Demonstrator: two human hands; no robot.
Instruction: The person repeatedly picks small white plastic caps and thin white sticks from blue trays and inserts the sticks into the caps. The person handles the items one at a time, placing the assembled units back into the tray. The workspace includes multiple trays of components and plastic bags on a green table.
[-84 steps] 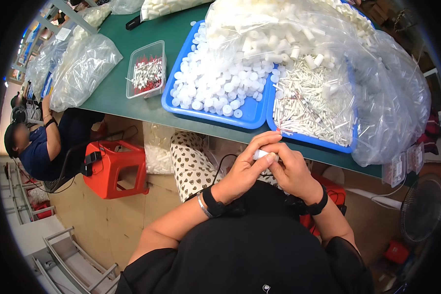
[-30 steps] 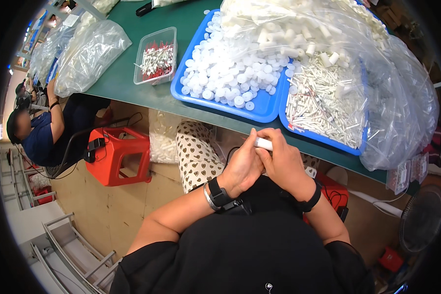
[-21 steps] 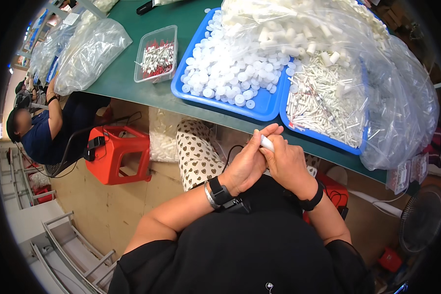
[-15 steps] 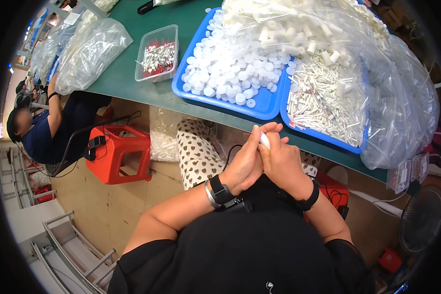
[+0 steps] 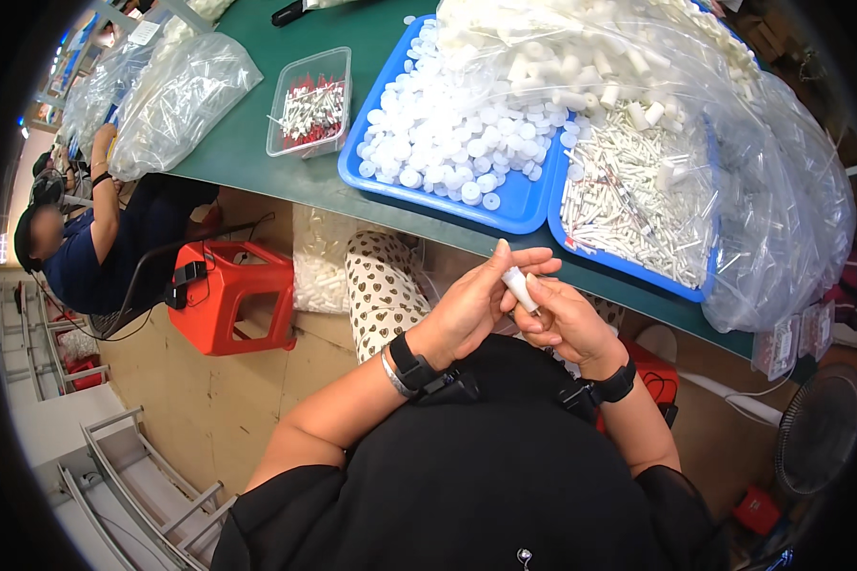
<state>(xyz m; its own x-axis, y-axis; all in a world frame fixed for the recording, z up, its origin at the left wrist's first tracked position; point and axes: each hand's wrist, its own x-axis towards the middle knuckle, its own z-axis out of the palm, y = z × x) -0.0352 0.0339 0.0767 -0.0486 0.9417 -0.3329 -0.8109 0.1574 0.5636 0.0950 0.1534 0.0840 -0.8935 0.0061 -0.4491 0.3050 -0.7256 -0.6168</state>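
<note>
A small white plastic cylinder (image 5: 519, 287), wider at one end, is between my hands just in front of the table edge. My right hand (image 5: 576, 324) is closed on it, thumb and fingers at its lower side. The palm of my left hand (image 5: 471, 305) faces the piece, with thumb raised and index finger stretched out; some of its other fingers are hidden behind the piece. Beyond my hands, a blue tray (image 5: 519, 217) carries many flat white round discs (image 5: 448, 143). Beside it, a second blue tray (image 5: 628, 269) holds thin white sticks (image 5: 619, 205).
A clear plastic tub (image 5: 286, 149) of red-and-white small parts stands on the green table (image 5: 248, 171). Clear bags (image 5: 781, 209) of white cylinders cover the right side. A red stool (image 5: 233, 295), a seated person (image 5: 86, 252) and a fan (image 5: 822, 428) are around.
My hands have drawn slightly apart, and the right hand has turned and lowered. More of the white cylinder shows now. At the left, the other person's hand has moved up a little.
</note>
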